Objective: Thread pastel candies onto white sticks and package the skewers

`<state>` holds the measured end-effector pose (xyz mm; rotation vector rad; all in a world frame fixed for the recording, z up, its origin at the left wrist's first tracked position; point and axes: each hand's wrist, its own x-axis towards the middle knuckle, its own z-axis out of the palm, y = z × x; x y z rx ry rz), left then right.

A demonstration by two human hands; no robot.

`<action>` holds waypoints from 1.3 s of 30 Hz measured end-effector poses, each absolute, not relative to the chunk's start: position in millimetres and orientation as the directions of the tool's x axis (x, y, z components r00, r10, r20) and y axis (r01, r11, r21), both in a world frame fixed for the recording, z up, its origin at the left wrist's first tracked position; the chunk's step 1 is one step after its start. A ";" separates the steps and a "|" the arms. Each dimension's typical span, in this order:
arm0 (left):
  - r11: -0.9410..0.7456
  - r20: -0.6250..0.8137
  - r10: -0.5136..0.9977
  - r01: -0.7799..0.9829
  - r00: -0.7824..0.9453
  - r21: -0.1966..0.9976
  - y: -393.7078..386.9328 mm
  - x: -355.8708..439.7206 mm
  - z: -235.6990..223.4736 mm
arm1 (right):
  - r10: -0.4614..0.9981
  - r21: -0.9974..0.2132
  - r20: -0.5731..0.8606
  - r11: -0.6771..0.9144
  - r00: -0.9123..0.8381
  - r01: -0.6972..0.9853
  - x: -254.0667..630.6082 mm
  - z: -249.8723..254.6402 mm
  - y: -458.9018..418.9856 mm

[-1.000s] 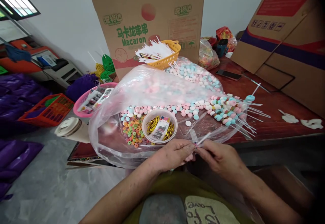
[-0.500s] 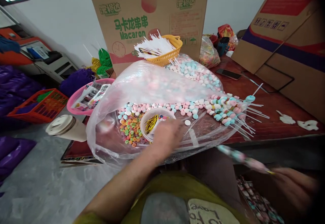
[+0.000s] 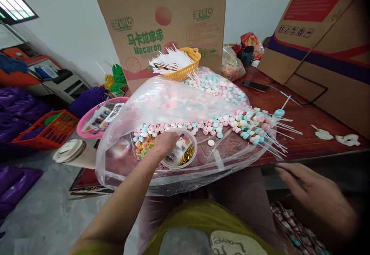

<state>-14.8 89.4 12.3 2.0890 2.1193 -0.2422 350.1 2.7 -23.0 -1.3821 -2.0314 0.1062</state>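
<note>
Left hand [image 3: 166,143] reaches into the tub [image 3: 195,149] before a "Macaron" carton [image 3: 202,31]

Behind the tub, the carton reads "Macaron" in green under larger characters, 马卡龙串串, with a stylised green logo in three places. Beyond the tub to the right, a second carton [image 3: 320,56] bears a row of handling symbols beneath a red panel of illegible print.

Printed packets [image 3: 184,143] lie inside the tub, just beside the left hand, with gold ties [image 3: 189,156] next to them; their lettering is too small to read. That hand curls over the tub's left side, fingertips hidden, so whether they are pinched on a packet cannot be told. The right hand [image 3: 315,193] hangs well right of the tub and nearer the wearer, blurred, fingers extended and loosely parted. Skewered pink, blue and white pieces [image 3: 253,125] lie right of the tub.
</note>
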 end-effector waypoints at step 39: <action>-0.239 0.113 0.971 0.847 0.211 0.475 85.6 -45.9 0.0 | 0.822 -0.409 0.208 0.566 -0.530 0.716 131.3 -17.9 109.1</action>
